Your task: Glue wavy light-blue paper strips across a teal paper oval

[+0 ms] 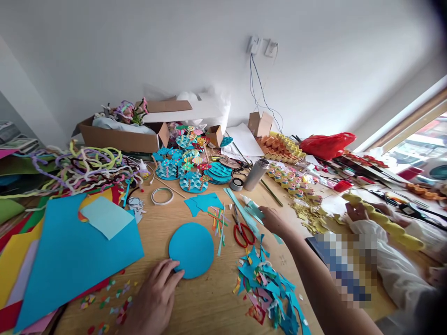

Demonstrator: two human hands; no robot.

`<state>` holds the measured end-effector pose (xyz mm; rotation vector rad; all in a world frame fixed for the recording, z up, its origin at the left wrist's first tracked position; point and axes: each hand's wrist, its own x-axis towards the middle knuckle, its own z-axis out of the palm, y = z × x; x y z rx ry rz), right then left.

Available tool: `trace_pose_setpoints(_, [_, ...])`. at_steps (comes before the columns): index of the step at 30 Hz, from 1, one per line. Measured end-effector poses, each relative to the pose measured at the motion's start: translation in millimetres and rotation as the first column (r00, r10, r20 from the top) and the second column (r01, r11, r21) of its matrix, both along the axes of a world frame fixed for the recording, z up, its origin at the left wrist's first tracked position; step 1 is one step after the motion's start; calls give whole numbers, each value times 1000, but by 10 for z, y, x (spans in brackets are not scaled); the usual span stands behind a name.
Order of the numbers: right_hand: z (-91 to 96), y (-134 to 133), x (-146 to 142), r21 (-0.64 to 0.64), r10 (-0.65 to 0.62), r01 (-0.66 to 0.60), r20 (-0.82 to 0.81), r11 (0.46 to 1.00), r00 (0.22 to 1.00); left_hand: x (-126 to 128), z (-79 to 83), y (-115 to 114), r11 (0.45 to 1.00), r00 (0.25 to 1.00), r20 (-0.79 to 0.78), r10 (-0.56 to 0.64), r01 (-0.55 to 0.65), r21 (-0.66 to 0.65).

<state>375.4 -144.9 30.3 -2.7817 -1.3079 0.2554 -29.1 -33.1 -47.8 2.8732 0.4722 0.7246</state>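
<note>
A round blue sheet (191,251) lies flat on the wooden table, and my left hand (157,291) rests at its lower left edge with fingers apart, two fingertips on it. My right hand (275,221) reaches across, its fingers drawn together at the end of a white-and-teal tube (248,202); the undersides of these fingers are hidden. Pale blue strips (240,207) lie beside and partly under the tube. Red-handled scissors (243,234) lie to the left of my right forearm, blades pointing away from me. A pile of blue offcuts (270,288) sits nearer to me.
Coloured sheets (91,251) are stacked on the left, below tangled pipe cleaners (84,167). Decorated blue paper pieces (193,181), a tape roll (162,196) and a metal flask (256,174) stand farther back. At right, a co-worker's hands (356,211) hold a yellow wavy strip (387,225).
</note>
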Motion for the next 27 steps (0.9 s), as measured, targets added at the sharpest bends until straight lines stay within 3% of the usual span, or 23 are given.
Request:
trace_pose_setpoints(6, [-274, -122, 51, -17, 28, -27, 49, 1000, 998, 6, 40, -15, 1000, 1000, 9, 15, -15, 8])
trace_pose_setpoints(17, [-166, -303, -138, 51, 25, -34, 171, 998, 985, 40, 165, -77, 994, 1000, -23, 6, -9, -107])
trace_pose_setpoints(21, [-119, -299, -599, 272, 147, -156, 53, 949, 988, 67, 278, -164, 983, 1000, -11, -10, 8, -183])
trace_pose_setpoints(24, [-114, -220, -1142, 353, 311, -253, -118, 901, 943, 75, 347, -225, 956, 998, 24, -59, 64, -285])
trace_pose_setpoints(27, [-152, -105, -1594, 396, 383, -269, -244, 878, 891, 60, 348, -225, 951, 997, 48, -61, 72, -300])
